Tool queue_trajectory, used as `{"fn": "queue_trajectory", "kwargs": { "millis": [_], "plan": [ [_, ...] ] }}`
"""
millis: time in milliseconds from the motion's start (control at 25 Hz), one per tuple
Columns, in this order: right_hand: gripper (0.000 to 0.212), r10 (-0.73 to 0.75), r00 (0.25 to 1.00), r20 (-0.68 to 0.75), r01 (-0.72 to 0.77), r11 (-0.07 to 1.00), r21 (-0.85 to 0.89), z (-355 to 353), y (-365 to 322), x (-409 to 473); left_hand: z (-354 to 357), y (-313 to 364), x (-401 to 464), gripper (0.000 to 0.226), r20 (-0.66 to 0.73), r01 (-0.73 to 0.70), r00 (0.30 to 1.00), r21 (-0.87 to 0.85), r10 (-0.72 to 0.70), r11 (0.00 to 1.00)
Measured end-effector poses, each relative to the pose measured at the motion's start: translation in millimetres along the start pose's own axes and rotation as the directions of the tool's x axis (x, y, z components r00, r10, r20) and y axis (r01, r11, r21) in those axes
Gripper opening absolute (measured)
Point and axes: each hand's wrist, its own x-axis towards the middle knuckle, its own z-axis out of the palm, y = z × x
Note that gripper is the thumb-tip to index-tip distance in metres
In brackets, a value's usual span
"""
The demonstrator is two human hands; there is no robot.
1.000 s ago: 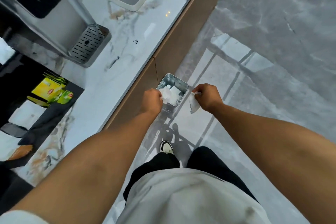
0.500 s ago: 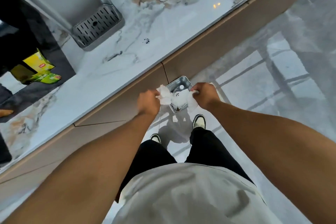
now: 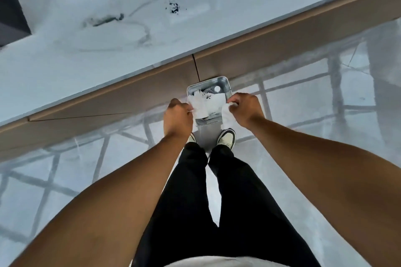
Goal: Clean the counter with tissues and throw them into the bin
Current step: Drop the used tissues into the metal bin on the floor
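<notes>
From the head view, looking straight down, the person stands at the desk (image 3: 108,34) edge with both arms stretched over a small open metal bin (image 3: 225,84) that sits on the floor against the cabinet front, just ahead of the shoes (image 3: 226,137). The left hand (image 3: 178,115) is clenched on a crumpled white tissue (image 3: 198,105) that hangs over the bin's left half; the right hand (image 3: 246,108) is closed on a second tissue wad (image 3: 226,112) that dangles at the bin's right rim, partly outside it. White paper already lies inside the bin. The step in hand looks like the drop itself. To do it well, the right hand should shift a little inward so its wad clears the rim rather than falling beside it on the floor, then both hands open fully, fingers spread, since damp tissue tends to cling. A small dark speck (image 3: 173,7) shows on the marble desk, so another wipe may be needed there
</notes>
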Motion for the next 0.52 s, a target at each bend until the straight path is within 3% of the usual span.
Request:
{"fn": "queue_trajectory", "kwargs": {
  "millis": [320,520],
  "plan": [
    [0.025,-0.044,0.999,-0.023,0.041,0.991,-0.128,66.6,43.5,89.0,93.5,-31.2,73.4,0.022,0.034,0.044,0.999,-0.044,-0.042,0.998],
    [0.019,-0.040,0.999,-0.008,0.040,0.998,-0.051,104.4,58.7,127.1,145.7,-37.8,101.2,0.019,0.072,0.120,0.991,-0.097,-0.113,0.988]
  ]
}}
